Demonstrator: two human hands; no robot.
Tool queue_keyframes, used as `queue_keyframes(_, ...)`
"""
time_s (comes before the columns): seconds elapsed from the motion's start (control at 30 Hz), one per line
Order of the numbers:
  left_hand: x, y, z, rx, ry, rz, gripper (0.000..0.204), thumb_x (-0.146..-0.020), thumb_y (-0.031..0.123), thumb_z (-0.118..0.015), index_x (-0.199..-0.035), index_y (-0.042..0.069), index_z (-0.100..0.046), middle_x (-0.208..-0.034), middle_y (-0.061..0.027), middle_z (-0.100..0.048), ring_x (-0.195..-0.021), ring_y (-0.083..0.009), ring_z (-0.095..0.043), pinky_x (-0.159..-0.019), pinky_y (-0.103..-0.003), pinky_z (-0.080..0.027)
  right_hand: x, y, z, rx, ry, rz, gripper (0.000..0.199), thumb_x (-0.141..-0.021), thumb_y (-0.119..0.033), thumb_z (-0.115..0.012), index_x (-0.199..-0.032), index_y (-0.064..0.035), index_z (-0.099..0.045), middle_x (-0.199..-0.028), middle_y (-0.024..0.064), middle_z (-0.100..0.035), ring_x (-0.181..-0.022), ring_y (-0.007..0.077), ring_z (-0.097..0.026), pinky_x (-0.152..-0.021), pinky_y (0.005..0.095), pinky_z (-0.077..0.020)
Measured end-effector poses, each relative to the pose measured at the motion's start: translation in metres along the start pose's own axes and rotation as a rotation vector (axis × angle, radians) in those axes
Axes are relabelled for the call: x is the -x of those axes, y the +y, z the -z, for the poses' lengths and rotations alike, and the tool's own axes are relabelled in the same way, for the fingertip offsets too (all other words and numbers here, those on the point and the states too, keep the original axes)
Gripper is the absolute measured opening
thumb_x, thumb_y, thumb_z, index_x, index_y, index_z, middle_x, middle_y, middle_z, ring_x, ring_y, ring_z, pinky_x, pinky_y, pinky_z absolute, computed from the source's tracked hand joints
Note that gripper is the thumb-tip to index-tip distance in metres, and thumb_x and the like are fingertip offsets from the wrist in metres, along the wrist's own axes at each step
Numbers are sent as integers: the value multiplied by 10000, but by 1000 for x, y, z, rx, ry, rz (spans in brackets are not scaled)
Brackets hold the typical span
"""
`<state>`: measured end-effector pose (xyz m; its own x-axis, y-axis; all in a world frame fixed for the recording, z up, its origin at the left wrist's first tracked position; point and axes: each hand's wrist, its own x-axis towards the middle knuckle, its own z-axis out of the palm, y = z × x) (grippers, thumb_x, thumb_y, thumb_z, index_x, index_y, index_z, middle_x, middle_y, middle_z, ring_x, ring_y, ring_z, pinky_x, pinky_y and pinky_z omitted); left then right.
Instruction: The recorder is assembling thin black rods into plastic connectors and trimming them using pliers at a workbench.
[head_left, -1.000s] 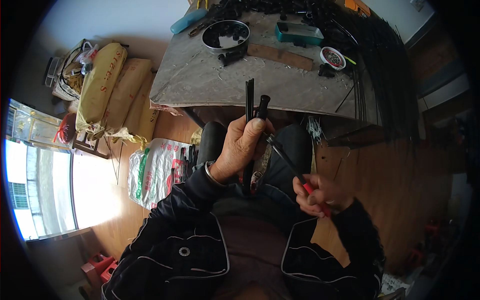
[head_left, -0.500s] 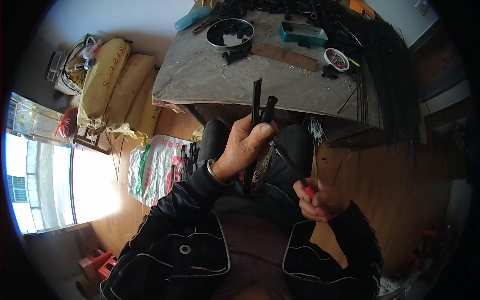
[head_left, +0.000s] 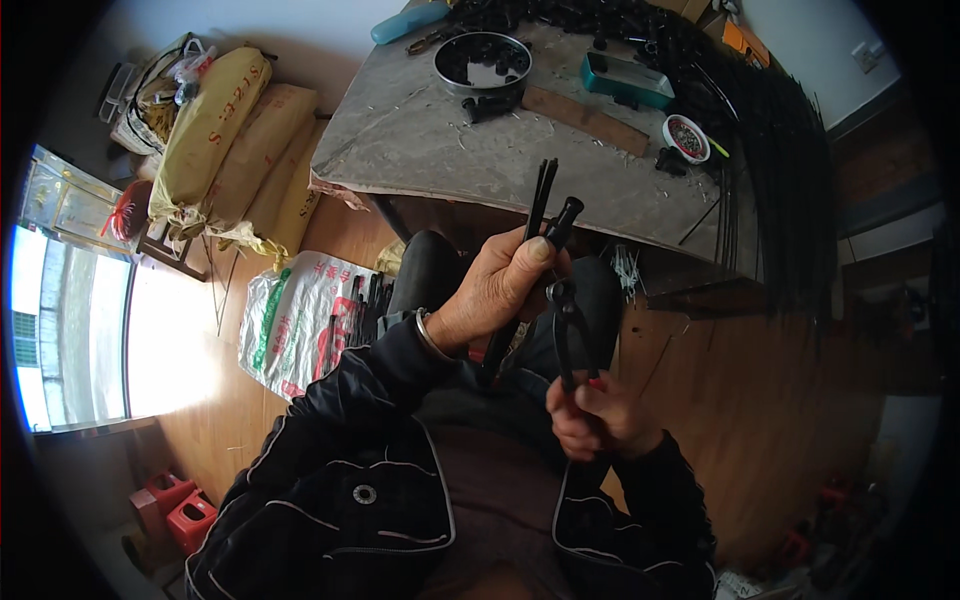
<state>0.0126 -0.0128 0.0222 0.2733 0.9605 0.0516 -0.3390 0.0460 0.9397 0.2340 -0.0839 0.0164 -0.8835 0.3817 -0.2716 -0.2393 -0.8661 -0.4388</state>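
Note:
Over my lap, my left hand [head_left: 497, 285] is closed round several thin black rods [head_left: 541, 195] and a thicker black tube with a flared end [head_left: 567, 216]. These stick up past the thumb, and dark lengths also run down below the hand. My right hand [head_left: 600, 415] grips a pair of pincers [head_left: 563, 330] by its red-covered handles. The pincers point upward with their handles apart. Their rounded jaw end is right beside the left hand's fingers; whether the jaws pinch anything is too small to tell.
Ahead stands a grey table [head_left: 400, 140] holding a metal bowl [head_left: 440, 78] of black parts, a teal tin [head_left: 628, 88], a wooden strip [head_left: 585, 122], a white dish [head_left: 686, 138] and long black rods [head_left: 770, 130]. Stuffed sacks [head_left: 215, 130], a plastic bag [head_left: 300, 320] and red stools [head_left: 192, 520] lie left.
My right hand has moved left and down, turning the pincers from slanted to nearly upright. My left hand has shifted slightly right in view, still holding the rods and tube.

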Motion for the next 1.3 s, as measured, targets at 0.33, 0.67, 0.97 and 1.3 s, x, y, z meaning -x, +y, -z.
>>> queue_keyframes(0.33,-6,5,9,32,-107,82,617,-946,610,-413,-948,17,-585,-619,12,-508,-468,-56,-443,-428,-204,-348,0,-34,-35,601,365,-5,479,-1004,-324,-477,-1318,37,-457,-923,112,-643,-757,165,-642,-728,289,-514)
queue_keyframes(0.67,-7,7,13,109,-179,124,605,-951,604,-411,-928,22,-576,-598,4,-490,-458,-59,-425,-426,-205,-336,-6,-31,-29,637,417,-26,355,-1008,-305,-476,-1111,28,-543,-712,20,-522,-576,107,-528,-556,255,-465)
queue_keyframes(0.97,-10,4,19,86,-102,119,547,-977,542,-419,-859,36,-591,-585,-4,-494,-445,-82,-443,-415,-220,-344,-19,-15,-42,126,230,-128,429,-1011,-455,-372,-879,-61,-481,-583,-35,-323,-462,71,-337,-433,251,-355)
queue_keyframes(1.3,-26,-5,28,86,7,118,562,-1013,491,-339,-853,4,-569,-537,-19,-466,-427,-107,-426,-435,-256,-353,-19,-104,21,1874,1131,970,146,-886,-49,-633,-1001,34,-597,-908,153,-622,-776,215,-625,-688,325,-479)
